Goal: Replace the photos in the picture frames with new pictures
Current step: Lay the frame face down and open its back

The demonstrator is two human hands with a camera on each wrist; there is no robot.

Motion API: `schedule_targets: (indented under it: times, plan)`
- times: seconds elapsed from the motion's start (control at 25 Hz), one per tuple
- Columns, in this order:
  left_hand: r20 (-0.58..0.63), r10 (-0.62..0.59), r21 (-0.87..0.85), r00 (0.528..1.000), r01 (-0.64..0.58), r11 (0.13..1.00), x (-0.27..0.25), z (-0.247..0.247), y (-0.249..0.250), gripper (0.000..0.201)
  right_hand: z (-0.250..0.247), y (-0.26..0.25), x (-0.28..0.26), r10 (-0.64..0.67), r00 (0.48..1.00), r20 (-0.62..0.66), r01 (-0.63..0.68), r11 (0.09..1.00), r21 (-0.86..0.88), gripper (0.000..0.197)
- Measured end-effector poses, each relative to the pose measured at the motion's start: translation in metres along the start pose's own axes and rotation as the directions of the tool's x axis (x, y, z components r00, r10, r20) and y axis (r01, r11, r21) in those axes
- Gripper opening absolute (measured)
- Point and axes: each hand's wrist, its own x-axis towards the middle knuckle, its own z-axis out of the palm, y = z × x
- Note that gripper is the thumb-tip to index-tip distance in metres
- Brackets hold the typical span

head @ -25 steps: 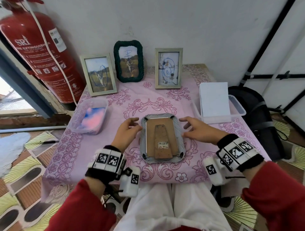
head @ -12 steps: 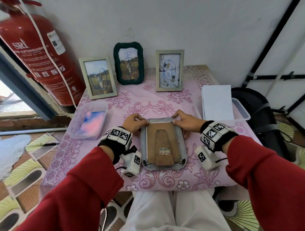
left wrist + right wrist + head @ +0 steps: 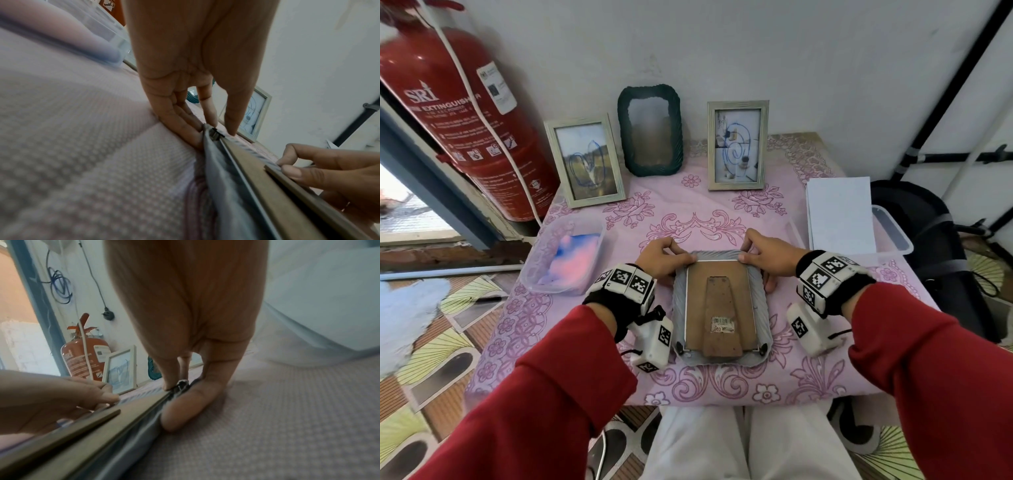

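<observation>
A grey picture frame [image 3: 761, 308] lies face down on the pink tablecloth [image 3: 722, 212], its brown backing board [image 3: 717, 301] and stand facing up. My left hand [image 3: 685, 257] is at the frame's far left corner. In the left wrist view, index finger and thumb of the left hand [image 3: 223, 129] pinch a small black clip [image 3: 216, 135] there. My right hand [image 3: 744, 255] is at the far right corner. In the right wrist view the right hand [image 3: 179, 382] pinches the clip [image 3: 182, 385] on that side, the other fingers lying beside the frame.
Three framed pictures stand against the wall: a pale one [image 3: 585, 161], a dark green one [image 3: 650, 130], another pale one [image 3: 738, 145]. A clear tub [image 3: 534, 274] with pink-blue prints sits left, a tub [image 3: 893, 236] with a white sheet [image 3: 839, 212] right. A red fire extinguisher [image 3: 458, 113] stands far left.
Both hands moved from the frame's sides up to its far corners and took hold of the clips. The frame has not moved.
</observation>
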Motion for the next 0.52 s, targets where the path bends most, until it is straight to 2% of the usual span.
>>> schedule_targets:
  times: [0.2, 0.52]
  plan:
    - [0.018, -0.015, -0.047, 1.000, 0.016, 0.999, -0.0029, -0.0006, 0.0012, 0.026, -0.0012, 0.0061, 0.0013, -0.017, 1.000, 0.006, 0.016, 0.994, 0.107, 0.017]
    - [0.019, -0.021, -0.086, 1.000, 0.022, 0.996, -0.0046, -0.0010, 0.0014, 0.023, -0.0015, 0.0108, 0.0017, -0.024, 1.000, 0.015, 0.021, 0.983, 0.183, 0.017]
